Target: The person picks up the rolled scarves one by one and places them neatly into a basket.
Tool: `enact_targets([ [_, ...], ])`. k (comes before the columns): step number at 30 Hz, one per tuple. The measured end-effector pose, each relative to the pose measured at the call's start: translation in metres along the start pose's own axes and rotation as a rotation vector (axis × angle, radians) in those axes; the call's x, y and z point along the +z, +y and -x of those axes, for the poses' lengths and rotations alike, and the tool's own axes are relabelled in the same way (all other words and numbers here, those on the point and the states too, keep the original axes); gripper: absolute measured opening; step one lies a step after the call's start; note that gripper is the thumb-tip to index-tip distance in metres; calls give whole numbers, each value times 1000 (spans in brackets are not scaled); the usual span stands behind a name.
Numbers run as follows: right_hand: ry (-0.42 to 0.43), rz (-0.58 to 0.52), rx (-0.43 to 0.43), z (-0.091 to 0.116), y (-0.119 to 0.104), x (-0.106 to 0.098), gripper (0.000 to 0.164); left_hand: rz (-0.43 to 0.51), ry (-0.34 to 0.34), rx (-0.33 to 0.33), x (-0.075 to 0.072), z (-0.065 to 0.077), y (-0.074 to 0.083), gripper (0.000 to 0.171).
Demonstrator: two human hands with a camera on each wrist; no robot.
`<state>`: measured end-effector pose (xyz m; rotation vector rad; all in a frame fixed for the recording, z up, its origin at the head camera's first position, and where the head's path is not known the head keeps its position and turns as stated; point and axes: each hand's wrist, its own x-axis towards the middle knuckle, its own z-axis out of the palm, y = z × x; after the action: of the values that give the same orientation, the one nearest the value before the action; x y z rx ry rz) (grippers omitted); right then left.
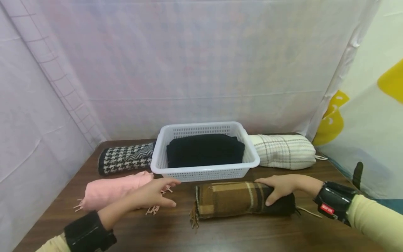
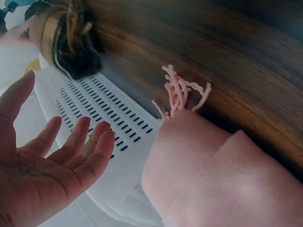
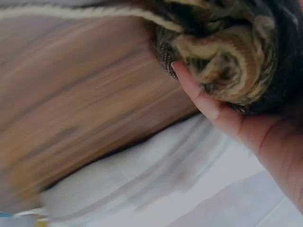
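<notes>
Seemingly, four pieces are remaining: only the black cloth point(image 1: 204, 150) is sitting in the white basket point(image 1: 206, 170), while the houndstooth scarf point(image 1: 126, 159), pink scarf point(image 1: 116, 189), striped white scarf point(image 1: 283, 152) and brown plaid scarf point(image 1: 226, 200) are lying rolled outside on the surface point(image 1: 239, 234). The right hand point(image 1: 279, 187) is gripping the brown plaid scarf; the left hand point(image 1: 157, 192) is hovering empty, fingers spread. A red wristband label point(image 1: 327, 209) is showing unreadable characters

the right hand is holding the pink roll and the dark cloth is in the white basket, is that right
Not quite: the head view shows the right hand holding the brown plaid roll, while the pink roll lies near the left hand. The dark cloth is indeed in the white basket.
</notes>
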<state>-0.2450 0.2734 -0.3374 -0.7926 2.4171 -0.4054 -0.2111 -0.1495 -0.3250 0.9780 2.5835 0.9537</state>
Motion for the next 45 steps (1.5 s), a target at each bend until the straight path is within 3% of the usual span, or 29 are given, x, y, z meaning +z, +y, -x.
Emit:
enact_targets([
  [8,-41,67,2,-43,-56,9,82,-149,-9,27,12,-6,-1,72],
  [15,-21,110,-7,-62,-79,16,82,-236,-59,-9,24,-5,-5,77],
  [26,-29,53,32,-46,-61,15,96,-203,-163,-152,25,1,-19,92],
  [33,32,30,-3,-47,-46,25,95,-179,-186,-128,26,0,-29,94],
  [38,89,31,-28,-50,-43,31,91,-123,-156,-117,28,-3,-30,87],
  [45,70,14,-29,-50,-39,31,92,-75,-112,-138,32,-6,-30,81],
])
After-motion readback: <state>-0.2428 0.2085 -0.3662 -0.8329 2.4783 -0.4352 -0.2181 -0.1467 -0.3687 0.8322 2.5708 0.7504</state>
